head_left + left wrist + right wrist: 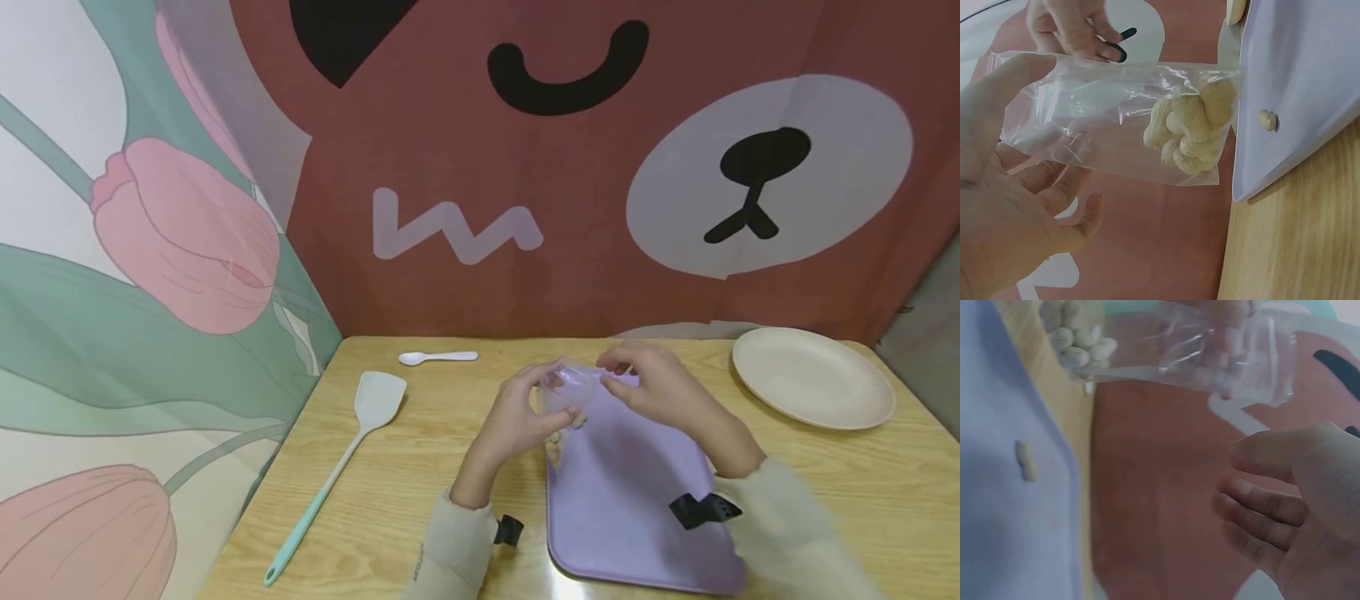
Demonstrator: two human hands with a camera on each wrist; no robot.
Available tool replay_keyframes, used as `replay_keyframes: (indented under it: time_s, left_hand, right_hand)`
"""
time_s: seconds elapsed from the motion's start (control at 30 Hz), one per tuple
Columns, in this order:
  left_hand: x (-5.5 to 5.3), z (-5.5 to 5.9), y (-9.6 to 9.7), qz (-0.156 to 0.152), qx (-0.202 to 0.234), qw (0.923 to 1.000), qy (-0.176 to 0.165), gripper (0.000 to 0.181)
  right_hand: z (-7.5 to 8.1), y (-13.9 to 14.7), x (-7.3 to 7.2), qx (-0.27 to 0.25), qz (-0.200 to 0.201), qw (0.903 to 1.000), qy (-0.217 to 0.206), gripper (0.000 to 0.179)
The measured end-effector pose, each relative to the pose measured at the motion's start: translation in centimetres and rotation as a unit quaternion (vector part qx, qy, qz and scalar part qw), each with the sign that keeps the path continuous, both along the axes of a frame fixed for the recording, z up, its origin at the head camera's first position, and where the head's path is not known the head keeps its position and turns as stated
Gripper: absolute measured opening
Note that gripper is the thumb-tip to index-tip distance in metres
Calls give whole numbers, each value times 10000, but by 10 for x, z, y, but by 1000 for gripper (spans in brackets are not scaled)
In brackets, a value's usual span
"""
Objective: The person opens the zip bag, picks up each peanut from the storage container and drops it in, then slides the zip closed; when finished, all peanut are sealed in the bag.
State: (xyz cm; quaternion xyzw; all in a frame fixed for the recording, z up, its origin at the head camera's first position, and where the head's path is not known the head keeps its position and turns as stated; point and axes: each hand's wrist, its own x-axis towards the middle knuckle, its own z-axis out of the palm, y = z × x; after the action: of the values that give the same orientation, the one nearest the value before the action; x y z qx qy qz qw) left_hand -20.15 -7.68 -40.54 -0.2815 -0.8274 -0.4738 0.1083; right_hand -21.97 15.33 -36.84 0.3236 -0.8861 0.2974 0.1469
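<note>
My left hand (517,417) holds a clear plastic bag (1094,103) near its top, thumb on one side and fingers on the other. Shelled-looking detail aside, whole peanuts in their shells (1191,122) lie bunched at the bag's lower end. To the right of the bag, my right hand (663,387) hovers with fingers loosely bent and nothing between them; the right wrist view shows it apart from the plastic. Below both hands lies a light purple tray (622,525). One loose peanut (1025,461) rests on the tray.
A spatula (378,400) with a pale head and mint handle lies on the wooden table (420,467) at left. Behind it is a small white spoon (438,357). A large cream plate (813,377) sits at the back right. A printed curtain (465,292) borders the table's far edge.
</note>
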Motion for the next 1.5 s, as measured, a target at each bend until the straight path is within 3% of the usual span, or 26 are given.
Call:
replay_keyframes:
  time_s: [0.33,0.63,0.9,1.5]
  left_hand:
    - [-2,-1,1,28,145,9999,-16,59]
    - [-2,0,1,17,97,9999,29,59]
    - [-4,1,1,9,48,10000,-63,60]
    - [-3,-6,1,59,83,9999,-17,59]
  right_hand:
    - [-40,1,-20,320,-269,9965,-726,14]
    - [-70,-11,-29,542,39,9940,-945,14]
    - [-82,-25,-27,320,399,9925,-1109,20]
    - [-103,-29,-28,387,373,9877,-1467,31]
